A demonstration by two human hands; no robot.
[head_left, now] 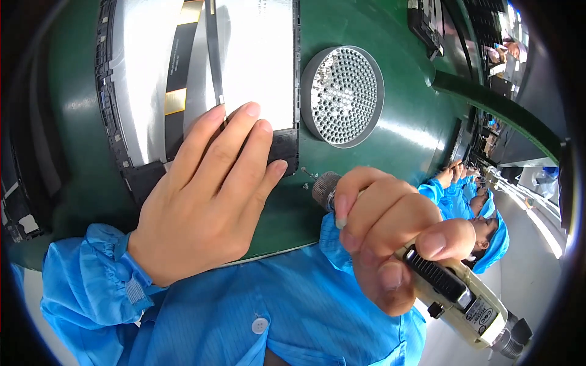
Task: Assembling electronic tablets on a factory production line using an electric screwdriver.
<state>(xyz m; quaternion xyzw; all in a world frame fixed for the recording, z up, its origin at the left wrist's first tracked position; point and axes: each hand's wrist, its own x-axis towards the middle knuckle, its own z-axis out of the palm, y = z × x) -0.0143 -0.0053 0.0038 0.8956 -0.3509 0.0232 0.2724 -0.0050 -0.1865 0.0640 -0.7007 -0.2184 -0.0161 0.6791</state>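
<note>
A device body (268,61), like an opened tablet with a silvery inside and black frame, lies in front of me. My left hand (207,183) rests flat on its near end, fingers stretched out. The fingertips touch a narrow dark strip (215,61) resembling a flat cable. Beside it runs a wider black flat cable (175,73) with gold patches. My right hand (390,232) is wrapped round a cream electric screwdriver (482,314) with a black lever and knurled metal nose. Its thin bit points left, close to tiny screws (306,186) by the device's near right corner.
A round metal screw tray (345,97) full of small holes stands right of the device. A green tube-like bar (494,104) crosses at right. Dark device parts lie at far right (427,24) and left (21,207). Co-workers in blue (467,195) sit along the right.
</note>
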